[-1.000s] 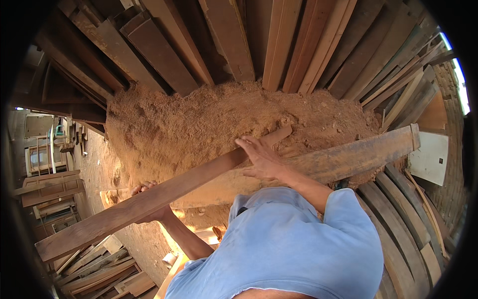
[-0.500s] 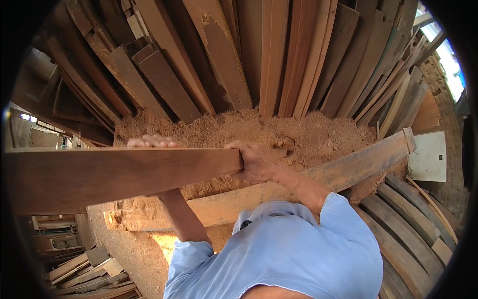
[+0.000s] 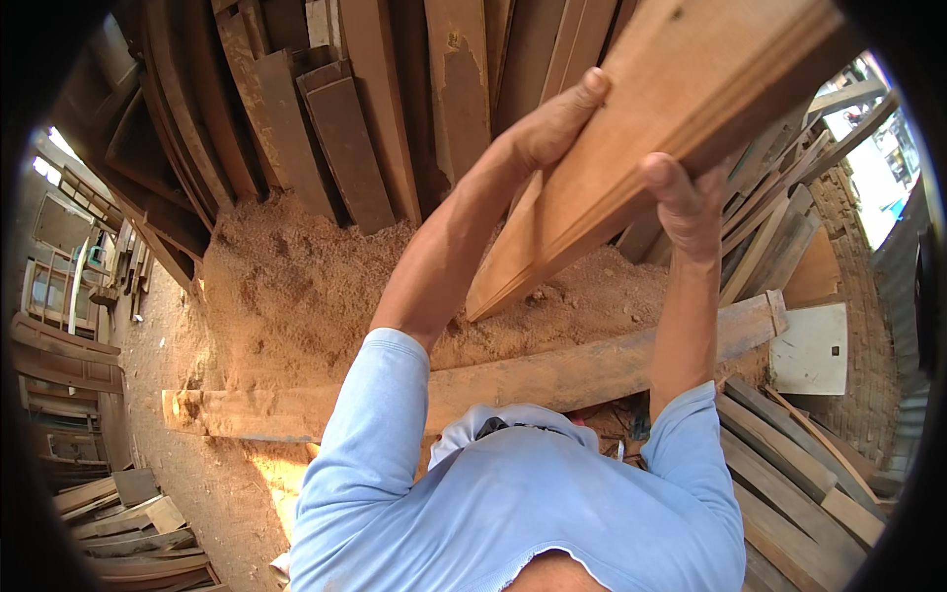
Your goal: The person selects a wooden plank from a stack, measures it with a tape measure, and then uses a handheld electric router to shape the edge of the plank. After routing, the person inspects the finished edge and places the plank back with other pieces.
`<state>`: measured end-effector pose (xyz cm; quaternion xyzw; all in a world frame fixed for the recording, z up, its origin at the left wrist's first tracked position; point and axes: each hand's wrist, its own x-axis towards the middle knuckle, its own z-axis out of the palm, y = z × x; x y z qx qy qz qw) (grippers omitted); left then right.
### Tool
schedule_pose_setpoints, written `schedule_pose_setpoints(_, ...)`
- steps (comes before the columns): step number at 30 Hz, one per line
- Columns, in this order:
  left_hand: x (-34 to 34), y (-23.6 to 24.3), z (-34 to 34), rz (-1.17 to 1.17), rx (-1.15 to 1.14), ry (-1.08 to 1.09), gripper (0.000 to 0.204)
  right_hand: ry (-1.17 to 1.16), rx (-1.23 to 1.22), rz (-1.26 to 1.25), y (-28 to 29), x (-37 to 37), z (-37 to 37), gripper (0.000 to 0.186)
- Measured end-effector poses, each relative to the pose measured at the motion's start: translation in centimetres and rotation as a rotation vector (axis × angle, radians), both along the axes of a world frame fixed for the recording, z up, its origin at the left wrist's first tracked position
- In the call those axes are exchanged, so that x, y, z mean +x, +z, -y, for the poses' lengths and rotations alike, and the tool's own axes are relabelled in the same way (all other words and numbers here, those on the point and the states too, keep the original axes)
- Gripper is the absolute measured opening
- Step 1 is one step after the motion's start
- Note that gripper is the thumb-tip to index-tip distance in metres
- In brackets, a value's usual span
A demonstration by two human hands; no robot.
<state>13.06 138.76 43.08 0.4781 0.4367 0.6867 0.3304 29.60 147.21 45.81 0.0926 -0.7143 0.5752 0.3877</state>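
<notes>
A long, thick wooden board (image 3: pixel 631 138) with a grooved edge stands up on a slant between my hands. Its lower end is over the sawdust (image 3: pixel 286 266), and its upper end runs out past the top of the view. My left hand (image 3: pixel 560 123) grips the board's left side, its fingers mostly hidden behind the wood. Lower on the opposite side, my right hand (image 3: pixel 688 202) holds the grooved edge with the thumb up. Whether the lower end touches the ground I cannot tell.
Several planks (image 3: pixel 464 89) lean in a row at the far side. A long, dusty beam (image 3: pixel 552 380) lies crosswise near my body. More boards are stacked at the right (image 3: pixel 799 483) and lower left (image 3: pixel 138 528). A white panel (image 3: pixel 811 350) lies at the right.
The board has swung from lying level at the left to standing steeply at the right. Both hands have moved right and upward with it, and their grips have changed.
</notes>
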Motion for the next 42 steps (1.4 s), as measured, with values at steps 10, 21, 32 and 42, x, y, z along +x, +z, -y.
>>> schedule_pose_setpoints(10,3.6,-13.9,3.9,-0.481,-0.067,0.616,0.060,-0.100,-0.416,-0.076,-6.8,6.7,-7.5,0.102)
schedule_pose_setpoints(21,18.4,-31.1,12.5,-0.615,-0.611,0.540,0.094,-0.268,-0.476,-0.181,-8.4,8.7,-7.8,0.112)
schedule_pose_setpoints(32,18.8,-33.4,11.7,-0.661,-0.563,0.642,0.088,-0.476,-0.455,-0.226,-7.1,8.8,-6.4,0.107)
schedule_pose_setpoints(42,20.2,-39.9,11.7,0.758,-0.554,0.355,0.058,-0.418,-0.339,-0.212,-6.9,10.1,-6.5,0.116)
